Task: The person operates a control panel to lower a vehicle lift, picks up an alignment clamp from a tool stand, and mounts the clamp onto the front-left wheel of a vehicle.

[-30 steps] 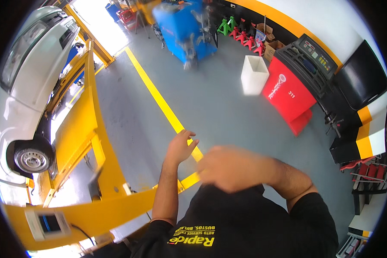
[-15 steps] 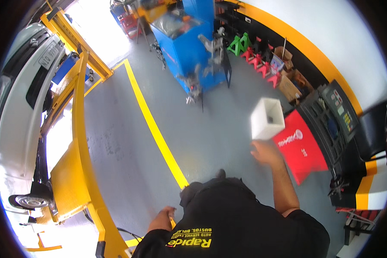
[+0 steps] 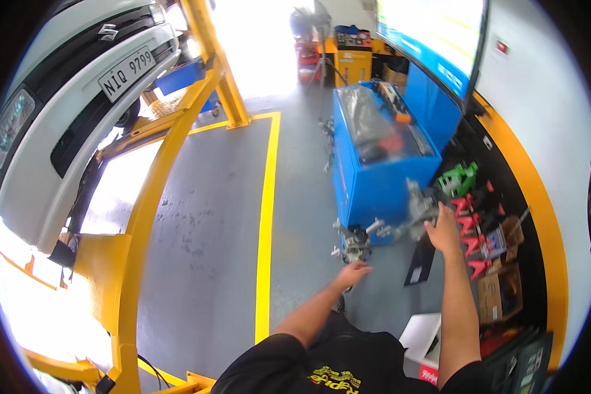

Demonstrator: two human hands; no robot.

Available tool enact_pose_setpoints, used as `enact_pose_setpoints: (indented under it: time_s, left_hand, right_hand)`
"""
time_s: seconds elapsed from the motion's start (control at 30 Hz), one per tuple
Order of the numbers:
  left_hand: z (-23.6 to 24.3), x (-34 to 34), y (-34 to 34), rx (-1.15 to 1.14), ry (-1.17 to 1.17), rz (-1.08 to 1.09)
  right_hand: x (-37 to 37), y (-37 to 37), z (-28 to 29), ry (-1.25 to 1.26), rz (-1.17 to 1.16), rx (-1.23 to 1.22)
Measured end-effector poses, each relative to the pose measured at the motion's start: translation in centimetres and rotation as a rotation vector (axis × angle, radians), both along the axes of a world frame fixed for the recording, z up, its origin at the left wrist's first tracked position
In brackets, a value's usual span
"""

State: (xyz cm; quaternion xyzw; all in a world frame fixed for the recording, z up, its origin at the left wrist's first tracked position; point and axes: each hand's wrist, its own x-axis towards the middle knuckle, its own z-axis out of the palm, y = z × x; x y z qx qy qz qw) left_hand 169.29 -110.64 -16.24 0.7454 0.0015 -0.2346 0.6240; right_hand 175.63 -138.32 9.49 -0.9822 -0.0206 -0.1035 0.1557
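My right hand (image 3: 445, 231) is spread beside the blurred metal bracket (image 3: 418, 202). I can't tell whether my left hand (image 3: 352, 274), near the pronged bracket (image 3: 356, 245), is closed; I'd go slowly there.

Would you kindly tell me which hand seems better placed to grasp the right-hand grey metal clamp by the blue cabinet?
Probably the right hand: it appears close beside the right-hand clamp, though blur obscures any contact, while the left hand is nearer the left-hand clamp.
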Motion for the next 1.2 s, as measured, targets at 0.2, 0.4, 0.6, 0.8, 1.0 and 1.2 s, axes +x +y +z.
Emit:
enact_pose_setpoints:
  time_s: [0.2, 0.4, 0.6, 0.8, 1.0, 1.2]
  left_hand:
    - [-0.7, 15.2, -14.2, -0.163, -0.144, 0.323]
    - [3.3, 19.4, -21.5, -0.43, 0.197, 0.373]
    - [4.6, 22.0, -23.4, -0.298, 0.064, 0.493]
    - [8.0, 24.9, -25.2, -0.265, 0.007, 0.498]
    - [2.4, 24.5, -24.5, -0.691, -0.142, 0.711]
    - [6.8, 25.0, -25.6, -0.77, 0.02, 0.616]
  right_hand:
    - [10.1, 0.0, 0.1, 0.244, -0.086, -0.046]
    - [13.3, -5.7, -0.6, 0.281, -0.16, -0.263]
    - [15.7, -9.4, 0.6, 0.171, 0.758, -0.466]
    - [18.0, -12.6, 0.0, 0.521, 0.37, -0.126]
    - [20.3, -11.0, 1.3, 0.392, 0.81, 0.204]
    - [21.6, -13.2, 1.1, 0.593, 0.678, 0.571]
